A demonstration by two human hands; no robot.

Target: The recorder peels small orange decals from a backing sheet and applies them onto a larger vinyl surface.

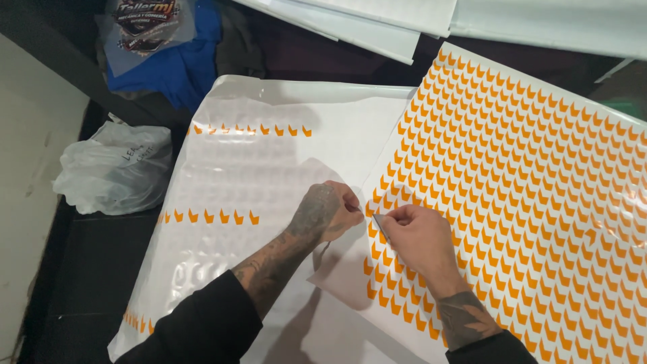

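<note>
Dark tabletop [101, 269], crumpled plastic bag [111, 168] alongside

You are looking at a dark bench [101, 269] carrying a white backing sheet [269, 141] at centre, an orange-sticker sheet [526, 175] lying at three o'clock, a crumpled plastic bag [111, 168] at nine, and blue cloth [175, 67] at eleven.

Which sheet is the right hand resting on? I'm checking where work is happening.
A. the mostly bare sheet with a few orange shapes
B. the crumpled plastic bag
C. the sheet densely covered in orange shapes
C: the right hand lies on the densely patterned orange sheet, at its left edge.
</note>
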